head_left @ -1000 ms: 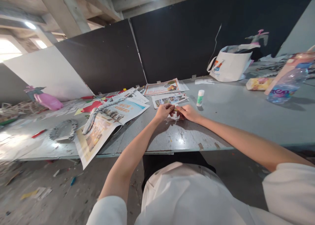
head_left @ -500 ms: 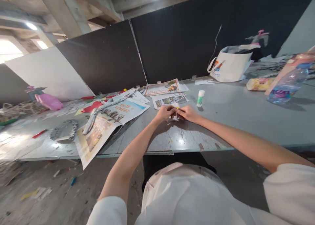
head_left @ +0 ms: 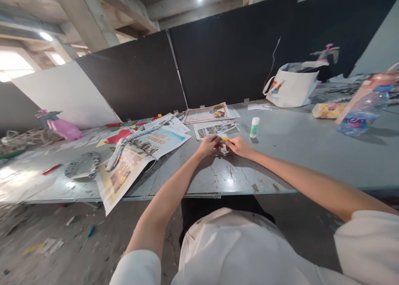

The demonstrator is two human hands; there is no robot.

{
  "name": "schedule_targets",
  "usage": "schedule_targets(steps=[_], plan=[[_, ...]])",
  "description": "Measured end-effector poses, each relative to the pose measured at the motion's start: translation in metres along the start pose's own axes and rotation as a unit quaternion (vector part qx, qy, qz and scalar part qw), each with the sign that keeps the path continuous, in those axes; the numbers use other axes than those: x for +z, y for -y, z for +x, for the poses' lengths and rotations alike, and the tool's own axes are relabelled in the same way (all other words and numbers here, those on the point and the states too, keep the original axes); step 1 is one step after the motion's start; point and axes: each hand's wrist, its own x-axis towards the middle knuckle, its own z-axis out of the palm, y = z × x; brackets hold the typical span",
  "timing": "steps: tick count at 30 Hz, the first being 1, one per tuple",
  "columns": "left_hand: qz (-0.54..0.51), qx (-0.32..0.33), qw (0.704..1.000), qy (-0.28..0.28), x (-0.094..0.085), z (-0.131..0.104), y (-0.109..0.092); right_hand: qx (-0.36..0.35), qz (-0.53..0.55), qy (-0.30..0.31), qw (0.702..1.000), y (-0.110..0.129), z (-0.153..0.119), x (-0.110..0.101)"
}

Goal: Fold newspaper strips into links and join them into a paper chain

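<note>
Paper piece (head_left: 224, 148), white with yellow: just left of the glue stick (head_left: 254, 127), pinched between left hand (head_left: 208, 145) and right hand (head_left: 240, 146), which are close together. It seems mid-work; how much remains, I cannot tell. Well left of the glue stick, a ring (head_left: 94, 165) looks already formed.

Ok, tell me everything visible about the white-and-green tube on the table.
The tube looks like a plastic glue stick: a slim cylinder with a white, apparently capped top and a green label whose print is too small to read. It stands upright on the grey table, beyond the right hand, untouched by either hand.
</note>
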Motion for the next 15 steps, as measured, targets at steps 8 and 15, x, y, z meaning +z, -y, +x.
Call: schedule_targets(steps=[8, 15], plan=[[-0.011, -0.001, 0.999, -0.043, -0.004, -0.005, -0.004, 0.018, -0.006, 0.004, 1.000, -0.004, 0.001, -0.001], [-0.007, -0.004, 1.000, -0.022, -0.005, -0.005, -0.002, -0.015, 0.010, -0.046, 0.999, -0.012, 0.006, 0.002]])
